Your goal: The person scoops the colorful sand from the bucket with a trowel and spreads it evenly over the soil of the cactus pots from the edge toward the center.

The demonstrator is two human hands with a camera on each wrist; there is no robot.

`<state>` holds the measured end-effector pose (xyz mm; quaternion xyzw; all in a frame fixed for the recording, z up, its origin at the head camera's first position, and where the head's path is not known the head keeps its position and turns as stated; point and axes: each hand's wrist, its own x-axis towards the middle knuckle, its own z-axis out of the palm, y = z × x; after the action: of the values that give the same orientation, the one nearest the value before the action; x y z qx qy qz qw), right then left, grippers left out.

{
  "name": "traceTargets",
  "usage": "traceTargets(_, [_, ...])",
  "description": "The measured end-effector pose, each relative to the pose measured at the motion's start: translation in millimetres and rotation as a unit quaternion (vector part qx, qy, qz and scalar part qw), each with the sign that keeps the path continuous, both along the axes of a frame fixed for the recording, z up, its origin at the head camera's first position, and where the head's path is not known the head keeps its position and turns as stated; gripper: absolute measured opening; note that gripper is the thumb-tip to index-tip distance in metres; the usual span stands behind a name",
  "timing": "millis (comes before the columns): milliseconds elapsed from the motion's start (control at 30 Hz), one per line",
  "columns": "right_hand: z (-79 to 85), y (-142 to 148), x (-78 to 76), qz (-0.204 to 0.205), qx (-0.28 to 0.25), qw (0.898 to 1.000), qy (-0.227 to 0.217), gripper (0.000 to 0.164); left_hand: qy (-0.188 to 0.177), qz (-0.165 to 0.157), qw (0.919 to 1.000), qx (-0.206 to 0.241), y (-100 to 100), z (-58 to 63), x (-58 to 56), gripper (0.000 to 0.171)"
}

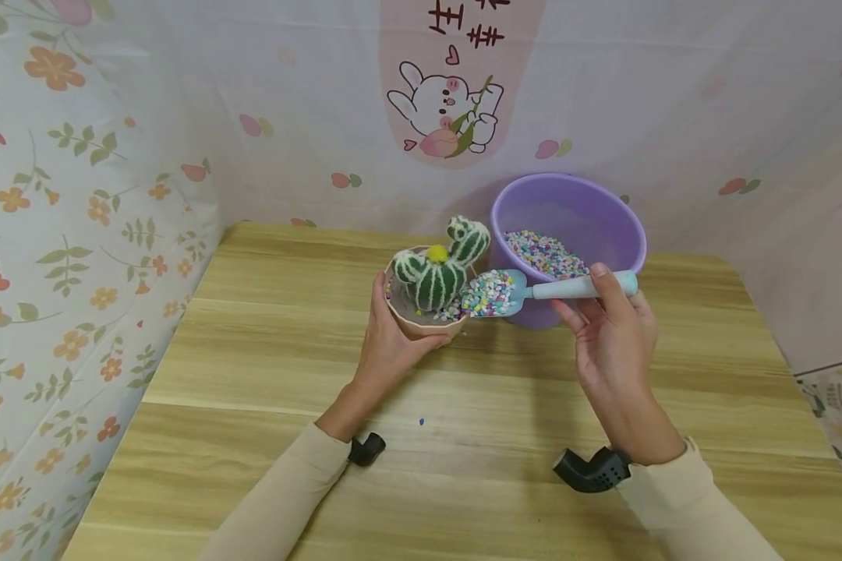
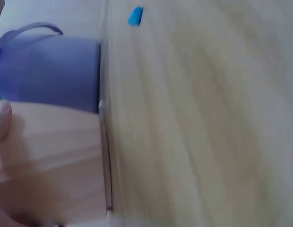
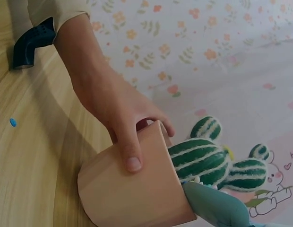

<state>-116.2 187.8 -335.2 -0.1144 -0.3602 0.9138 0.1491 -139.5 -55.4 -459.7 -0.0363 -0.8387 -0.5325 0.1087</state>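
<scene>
My left hand [image 1: 391,343] grips the side of a peach flower pot [image 3: 132,189], thumb on the near wall and fingers round the far side. A green knitted cactus [image 1: 435,287] with a yellow tuft stands in the pot, with some colored pebbles beside its base. In my right hand [image 1: 617,339] is the pale handle of a small blue trowel [image 1: 564,288], pinched between thumb and fingers. Colored pebbles [image 1: 489,292] heap on its blade, whose tip meets the pot's right rim. Behind the trowel stands a purple bucket [image 1: 568,187] with more pebbles inside.
One loose blue pebble [image 1: 422,421] lies on the wooden table [image 1: 477,483] in front of the pot. A printed cloth [image 1: 288,117] hangs behind the table's back edge. Each wrist wears a black camera mount [image 1: 592,470].
</scene>
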Motion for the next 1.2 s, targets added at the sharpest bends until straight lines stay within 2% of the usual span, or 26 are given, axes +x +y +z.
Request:
traceTargets(167, [1.5, 0.2, -0.9, 0.008, 0.006, 1.0, 0.007, 0.02, -0.027, -0.063, 0.9974, 0.02, -13.6, 3.4, -8.9, 0.139])
traceTargets(233, [2.1, 0.5, -1.1, 0.013, 0.007, 1.0, 0.009, 0.019, -0.026, -0.086, 0.9958, 0.019, -17.5, 5.0, -12.3, 0.138])
traceTargets(333, [3.0, 0.6, -1.0, 0.018, 0.006, 1.0, 0.01, 0.018, -0.012, -0.098, 0.995, 0.013, -19.3, 3.8, -14.9, 0.134])
traceTargets(567, [5.5, -0.7, -3.0, 0.019, 0.014, 1.0, 0.001, 0.018, 0.011, -0.075, 0.9971, -0.004, -15.7, 1.1, -13.6, 0.13])
traceTargets(1200, [10.4, -2.5, -6.8, 0.026, 0.022, 0.999, 0.001, 0.022, 0.014, -0.02, 0.9994, -0.026, -3.8, 4.5, -7.0, 0.133])
